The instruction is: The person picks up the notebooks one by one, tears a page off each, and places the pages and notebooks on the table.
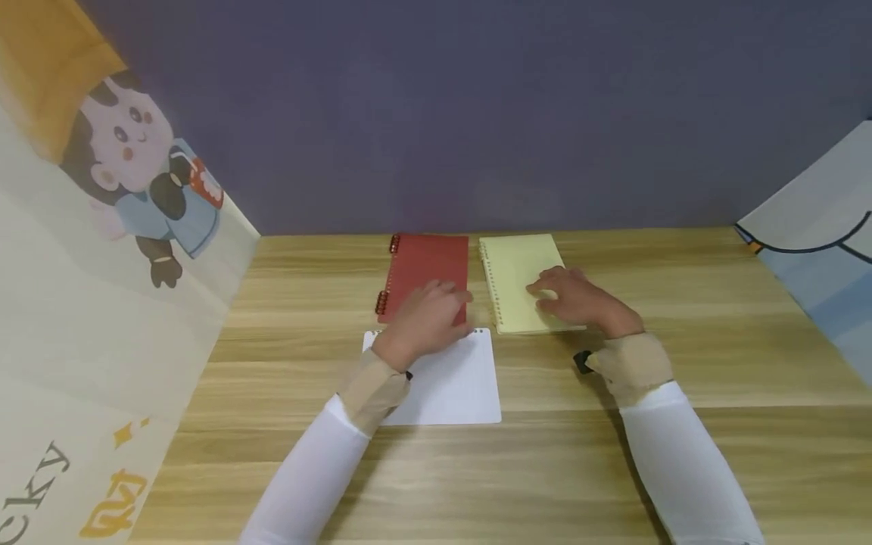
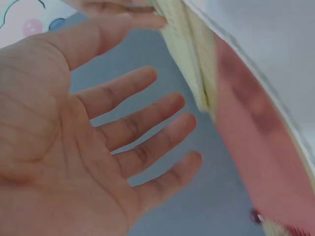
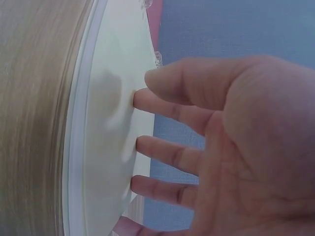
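As we look in on the fingers (image 3: 165, 109) of the right hand (image 1: 577, 297), they're spread wide, tips down on the cover of the yellow notebook (image 1: 518, 265), with nothing pinched or gripped! The thumb stands apart from them, and that notebook lies flat under the hand, its binding along its nine o'clock edge.

Over at nine o'clock from there, we've got the left hand (image 1: 424, 324), a touch blurred in the head view but plain at the wrist: fingers (image 2: 141, 119) wide and fairly straight, holding nothing, and we can't be sure whether any of it brushes a cover. Beneath it at twelve o'clock lies the red notebook (image 1: 431, 253), its dark rings at nine; at six o'clock is the white notebook (image 1: 458, 386), bound along its twelve o'clock edge.

Further out we have the worktop (image 1: 531, 469), a strip of it showing between red and yellow, then the dark panel (image 1: 490, 113) at twelve.

So how far along are we? All three notebooks are down flat, none stacked, red and yellow side by side and white just below red; we'd call the placing largely done. By our reading, any squaring-up left belongs to the yellow, lying slightly askew, while the white's binding faces another way from the other two.
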The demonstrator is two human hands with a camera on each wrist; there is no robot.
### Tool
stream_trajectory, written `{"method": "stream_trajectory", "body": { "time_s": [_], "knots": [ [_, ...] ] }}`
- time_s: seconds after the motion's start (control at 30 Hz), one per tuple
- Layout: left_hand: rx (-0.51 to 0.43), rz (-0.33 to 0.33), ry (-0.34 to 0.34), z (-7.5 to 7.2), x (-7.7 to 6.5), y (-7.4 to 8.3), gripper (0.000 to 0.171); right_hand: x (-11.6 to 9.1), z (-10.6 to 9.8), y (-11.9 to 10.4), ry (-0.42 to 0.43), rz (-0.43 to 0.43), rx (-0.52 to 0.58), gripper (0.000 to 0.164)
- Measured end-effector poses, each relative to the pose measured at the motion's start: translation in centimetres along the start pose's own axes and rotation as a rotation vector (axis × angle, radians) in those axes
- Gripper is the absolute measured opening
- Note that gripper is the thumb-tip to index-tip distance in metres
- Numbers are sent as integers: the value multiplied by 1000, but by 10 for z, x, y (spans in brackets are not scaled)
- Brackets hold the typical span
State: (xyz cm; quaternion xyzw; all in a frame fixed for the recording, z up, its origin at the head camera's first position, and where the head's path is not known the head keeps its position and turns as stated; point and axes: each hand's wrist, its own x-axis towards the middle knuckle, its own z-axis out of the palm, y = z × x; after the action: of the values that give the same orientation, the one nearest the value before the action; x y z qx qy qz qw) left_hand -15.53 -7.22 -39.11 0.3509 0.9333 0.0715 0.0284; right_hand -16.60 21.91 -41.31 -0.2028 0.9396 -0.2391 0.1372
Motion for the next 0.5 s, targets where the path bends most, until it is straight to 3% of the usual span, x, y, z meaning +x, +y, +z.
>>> {"method": "stream_trajectory", "body": {
  "time_s": [0.1,0.23,0.37,0.5],
  "knots": [
    [29,50,38,0,15,12,45,5,1,0,12,-4,-13,40],
    [50,44,41,9,34,25,47,8,4,0,15,-3,-24,40],
    [115,-13,-21,23,44,34,46,6,6,-1,8,8,-9,40],
    [146,-22,-69,33,46,43,48,0,6,-3,21,13,3,38]
  ]
}}
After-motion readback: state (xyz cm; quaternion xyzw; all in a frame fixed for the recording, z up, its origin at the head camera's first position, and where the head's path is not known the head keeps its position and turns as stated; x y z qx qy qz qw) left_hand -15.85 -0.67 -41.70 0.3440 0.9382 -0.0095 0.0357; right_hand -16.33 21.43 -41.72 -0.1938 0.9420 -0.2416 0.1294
